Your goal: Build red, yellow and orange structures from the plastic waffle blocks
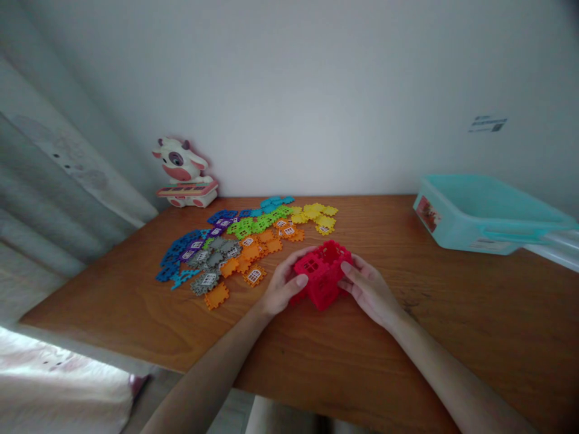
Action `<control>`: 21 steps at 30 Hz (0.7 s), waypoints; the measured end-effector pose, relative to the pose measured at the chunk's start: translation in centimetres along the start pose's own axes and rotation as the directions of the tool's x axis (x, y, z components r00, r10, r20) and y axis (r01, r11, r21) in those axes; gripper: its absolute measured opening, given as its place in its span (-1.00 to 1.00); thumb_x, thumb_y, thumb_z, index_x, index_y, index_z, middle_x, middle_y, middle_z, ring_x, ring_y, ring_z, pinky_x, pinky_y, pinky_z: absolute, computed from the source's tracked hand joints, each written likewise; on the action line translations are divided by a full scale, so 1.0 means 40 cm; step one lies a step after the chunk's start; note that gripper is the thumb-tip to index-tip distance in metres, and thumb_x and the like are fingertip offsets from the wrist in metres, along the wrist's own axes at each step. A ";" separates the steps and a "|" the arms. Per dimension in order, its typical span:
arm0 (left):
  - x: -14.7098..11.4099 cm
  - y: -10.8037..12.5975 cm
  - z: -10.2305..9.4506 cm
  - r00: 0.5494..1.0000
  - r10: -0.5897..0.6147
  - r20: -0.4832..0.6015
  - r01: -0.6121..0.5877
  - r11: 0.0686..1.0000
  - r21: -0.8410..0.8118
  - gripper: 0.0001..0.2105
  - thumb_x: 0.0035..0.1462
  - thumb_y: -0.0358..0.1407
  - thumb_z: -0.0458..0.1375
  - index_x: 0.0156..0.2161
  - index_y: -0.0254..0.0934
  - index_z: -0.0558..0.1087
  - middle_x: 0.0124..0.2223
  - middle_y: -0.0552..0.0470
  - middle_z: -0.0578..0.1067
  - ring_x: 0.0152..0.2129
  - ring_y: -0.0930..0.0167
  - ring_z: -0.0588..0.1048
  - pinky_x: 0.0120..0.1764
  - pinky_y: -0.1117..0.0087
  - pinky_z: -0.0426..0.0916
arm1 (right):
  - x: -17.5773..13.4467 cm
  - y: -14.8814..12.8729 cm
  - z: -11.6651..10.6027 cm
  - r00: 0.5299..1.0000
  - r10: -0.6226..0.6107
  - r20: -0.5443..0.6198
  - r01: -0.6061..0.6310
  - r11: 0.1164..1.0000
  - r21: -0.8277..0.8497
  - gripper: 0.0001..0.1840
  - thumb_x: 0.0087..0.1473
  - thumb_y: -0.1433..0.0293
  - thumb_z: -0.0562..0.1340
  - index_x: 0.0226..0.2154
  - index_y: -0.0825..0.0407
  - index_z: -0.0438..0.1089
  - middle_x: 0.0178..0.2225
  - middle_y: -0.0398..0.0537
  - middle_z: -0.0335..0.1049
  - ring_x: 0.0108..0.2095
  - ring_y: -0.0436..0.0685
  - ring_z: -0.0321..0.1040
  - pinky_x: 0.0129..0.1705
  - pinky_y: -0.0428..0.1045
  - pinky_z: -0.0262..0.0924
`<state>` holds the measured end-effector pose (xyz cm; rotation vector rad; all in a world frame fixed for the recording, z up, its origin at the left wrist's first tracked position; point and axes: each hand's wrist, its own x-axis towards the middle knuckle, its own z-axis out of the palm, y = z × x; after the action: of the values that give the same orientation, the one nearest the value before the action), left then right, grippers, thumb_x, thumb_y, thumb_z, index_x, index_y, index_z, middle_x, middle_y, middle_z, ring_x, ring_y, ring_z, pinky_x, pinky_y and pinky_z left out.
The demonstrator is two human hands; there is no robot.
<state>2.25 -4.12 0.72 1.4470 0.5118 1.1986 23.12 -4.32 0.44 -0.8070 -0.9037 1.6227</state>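
A red tile box (320,288) is grasped by both hands above the near part of the tabletop (452,289); whether its underside is supported by the wood cannot be told. Its left side is gripped by the fingers of the left hand (281,290), with the thumb pressed along the near face and the other fingers curled over the far edge. Its right side is held by the fingers of the right hand (370,294), with the thumb laid on the near wall. A window-like grid can be seen in the panel between the two thumbs.

To the left of the left fingers, orange tiles (252,251) are spread, some fitted with white window frames. Beyond these, gray tiles (216,259), purple tiles (221,225) and blue tiles (174,256) are scattered. Ahead of the fingers, green tiles (260,224) and yellow tiles (313,210) are laid out. Well apart, a toy cow (181,172) is placed far left of the fingers, and a turquoise bin (446,226) far right.
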 end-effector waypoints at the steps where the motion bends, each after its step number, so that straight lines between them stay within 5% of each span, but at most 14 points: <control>1: 0.001 0.002 -0.003 1.000 -0.006 0.008 0.006 1.000 -0.007 -0.34 0.13 0.03 0.29 0.26 -0.21 0.34 0.28 -0.25 0.38 0.20 0.05 0.39 0.23 -0.02 0.27 | -0.002 -0.001 0.002 1.000 0.006 0.021 -0.006 1.000 0.006 -0.51 -0.06 0.12 0.50 -0.07 -0.09 0.52 -0.02 -0.02 0.56 -0.16 0.13 0.53 -0.13 0.04 0.45; 10: -0.001 0.001 0.005 0.991 -0.100 0.089 0.104 0.994 -0.037 -0.03 -0.20 -0.08 0.52 0.33 -0.10 0.23 0.36 -0.25 0.28 0.26 0.02 0.33 0.26 -0.06 0.25 | -0.008 0.005 0.016 0.999 -0.005 0.053 0.009 0.998 -0.067 -0.52 -0.06 0.11 0.50 -0.10 -0.08 0.52 -0.02 -0.03 0.57 -0.14 0.14 0.55 -0.11 0.05 0.48; 16: 0.009 0.001 0.006 0.992 -0.090 -0.084 0.100 0.987 0.125 -0.32 -0.04 -0.18 0.46 0.19 -0.21 0.37 0.24 -0.22 0.43 0.13 0.13 0.46 0.21 0.01 0.32 | 0.000 0.001 0.013 0.995 -0.059 -0.075 0.052 0.995 -0.089 -0.52 -0.16 0.15 0.54 -0.16 -0.08 0.53 -0.05 -0.04 0.59 -0.16 0.13 0.55 -0.18 0.04 0.50; 21: 0.012 0.010 0.004 0.970 -0.129 -0.205 0.139 0.990 0.035 -0.42 -0.03 -0.18 0.44 0.10 -0.22 0.39 0.06 -0.13 0.54 -0.06 0.26 0.55 0.05 0.17 0.46 | 0.003 -0.005 0.003 0.991 -0.099 -0.087 0.088 0.989 -0.122 -0.43 -0.13 -0.05 0.48 -0.15 -0.07 0.52 -0.12 0.00 0.60 -0.19 0.17 0.55 -0.21 0.06 0.49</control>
<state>2.48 -3.90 1.30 1.3156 0.7720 1.2386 23.09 -4.18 0.65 -0.9009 -0.9633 1.4487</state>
